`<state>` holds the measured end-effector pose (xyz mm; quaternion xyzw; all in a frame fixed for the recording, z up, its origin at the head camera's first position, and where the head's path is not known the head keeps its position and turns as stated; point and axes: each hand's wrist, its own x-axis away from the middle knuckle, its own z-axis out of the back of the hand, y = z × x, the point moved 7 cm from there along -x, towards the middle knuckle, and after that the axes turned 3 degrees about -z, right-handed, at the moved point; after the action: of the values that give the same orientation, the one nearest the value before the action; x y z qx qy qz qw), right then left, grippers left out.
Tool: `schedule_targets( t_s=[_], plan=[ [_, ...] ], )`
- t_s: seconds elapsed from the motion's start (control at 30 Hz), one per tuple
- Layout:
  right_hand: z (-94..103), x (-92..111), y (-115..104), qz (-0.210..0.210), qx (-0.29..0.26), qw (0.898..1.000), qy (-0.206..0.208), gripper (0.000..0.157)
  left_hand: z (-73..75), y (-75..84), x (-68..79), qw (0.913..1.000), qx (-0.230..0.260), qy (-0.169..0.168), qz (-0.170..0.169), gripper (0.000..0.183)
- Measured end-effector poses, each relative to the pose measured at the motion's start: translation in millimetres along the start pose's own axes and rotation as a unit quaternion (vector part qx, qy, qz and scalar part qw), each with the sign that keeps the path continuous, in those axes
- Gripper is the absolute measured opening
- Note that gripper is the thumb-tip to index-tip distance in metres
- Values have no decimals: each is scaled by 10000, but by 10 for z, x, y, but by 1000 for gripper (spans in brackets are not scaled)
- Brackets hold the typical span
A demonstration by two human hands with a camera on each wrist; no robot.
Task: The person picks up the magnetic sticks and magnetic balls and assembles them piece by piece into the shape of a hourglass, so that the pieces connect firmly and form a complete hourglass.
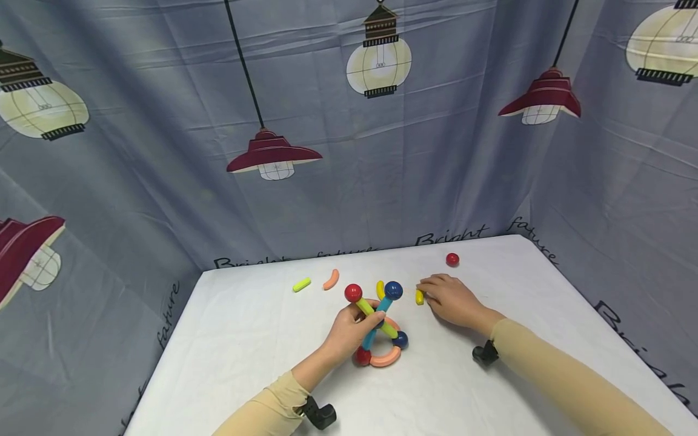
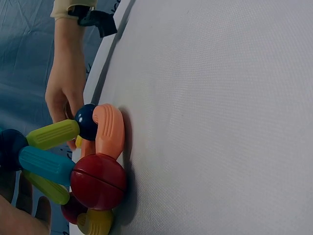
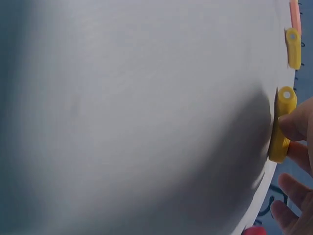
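My left hand (image 1: 345, 333) grips a magnetic stick-and-ball frame by its upper part, thumb across the crossing sticks. A green stick (image 1: 365, 307) and a blue stick (image 1: 385, 304) slant up to a red ball (image 1: 353, 293) and a dark blue ball (image 1: 393, 290). Below, a curved peach stick (image 1: 385, 358) joins a lower red ball (image 2: 99, 181) and a lower dark blue ball (image 1: 400, 340) close over the table. To the right of it, my right hand (image 1: 449, 298) pinches a yellow curved stick (image 3: 279, 149) between thumb and finger at the tabletop.
Beyond the frame lies another yellow stick (image 1: 380, 289). Farther left are a loose peach stick (image 1: 331, 279) and a short green stick (image 1: 302, 284). A single red ball (image 1: 452, 260) sits past my right hand, near the back of the white table (image 1: 240, 339). A patterned curtain (image 1: 338, 200) hangs behind.
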<state>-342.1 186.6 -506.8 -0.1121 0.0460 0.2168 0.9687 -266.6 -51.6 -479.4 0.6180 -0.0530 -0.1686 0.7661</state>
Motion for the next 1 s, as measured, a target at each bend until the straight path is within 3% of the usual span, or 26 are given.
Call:
schedule_targets(
  t_s=[0.33,0.63,0.83,1.0],
  plan=[
    [120,274,130,-55,65,9999,101,34,-8,-9,-2,10000,22,-53,43,35],
    [249,348,178,-90,77,9996,268,19,-12,-4,-2,10000,-7,-23,10,33],
    [230,339,266,-614,-597,9961,-209,18,-20,11,5,10000,41,8,11,31],
    [160,345,360,-1307,-1614,9760,-663,27,-23,0,0,10000,53,16,17,31]
  ],
)
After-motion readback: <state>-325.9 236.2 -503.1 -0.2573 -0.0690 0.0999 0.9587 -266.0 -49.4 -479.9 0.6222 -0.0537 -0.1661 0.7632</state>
